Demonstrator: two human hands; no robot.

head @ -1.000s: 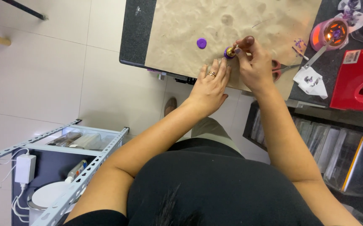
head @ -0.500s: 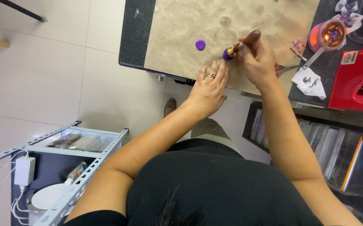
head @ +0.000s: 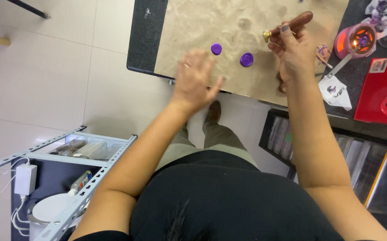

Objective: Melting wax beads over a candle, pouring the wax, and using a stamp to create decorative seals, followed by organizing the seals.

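My right hand grips a wax-seal stamp with a brown wooden handle and a brass head, lifted off the tan mat. Two round purple wax seals lie on the mat: one just beside my left fingertips, another to its right, below the stamp head. My left hand hovers over the mat's near edge with fingers spread and nothing in it, blurred by motion.
A pink wax warmer with a lit flame and a spoon stands at the right on the dark table. A red box lies farther right. A white paper scrap lies nearby. A metal shelf rack stands on the tiled floor.
My right hand lifted the stamp off the mat, uncovering a second purple seal. My left hand pulled back from beside the stamp and spread open.
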